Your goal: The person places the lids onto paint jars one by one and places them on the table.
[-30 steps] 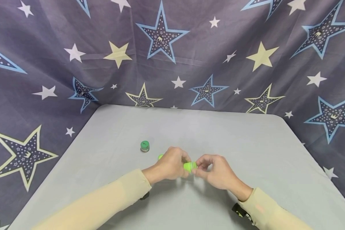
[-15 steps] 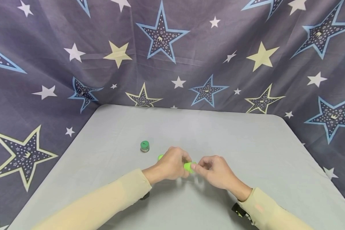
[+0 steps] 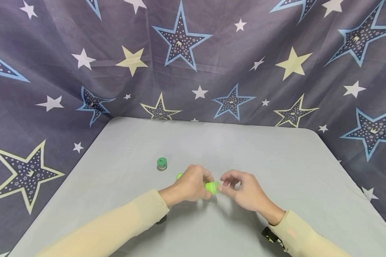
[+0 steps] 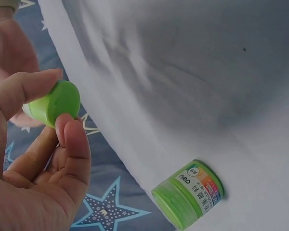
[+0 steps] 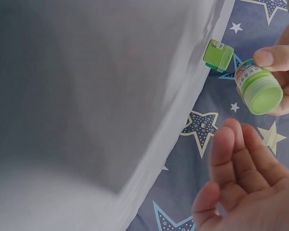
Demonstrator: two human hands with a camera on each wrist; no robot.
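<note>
My left hand (image 3: 193,184) grips a small light-green paint jar (image 3: 212,187) between thumb and fingers, tilted on its side above the table. The held jar (image 5: 260,89) shows its label and its capped end towards my right hand (image 3: 244,189). In the right wrist view, the right hand (image 5: 250,183) has loosely bent fingers (image 5: 224,144) and nothing between them, just off the jar's end. A second light-green paint jar (image 4: 188,195) with a printed label stands on the table, mostly hidden behind the left hand in the head view.
Farther back and to the left, a paint jar with a dark-green lid (image 3: 162,163) stands on the white-covered table (image 3: 260,153). A dark cloth with stars (image 3: 193,78) hangs around the table's back and sides.
My right fingers, earlier on the capped end of the jar, have drawn slightly to the right and spread away from it. The left hand and its jar stay nearly still.
</note>
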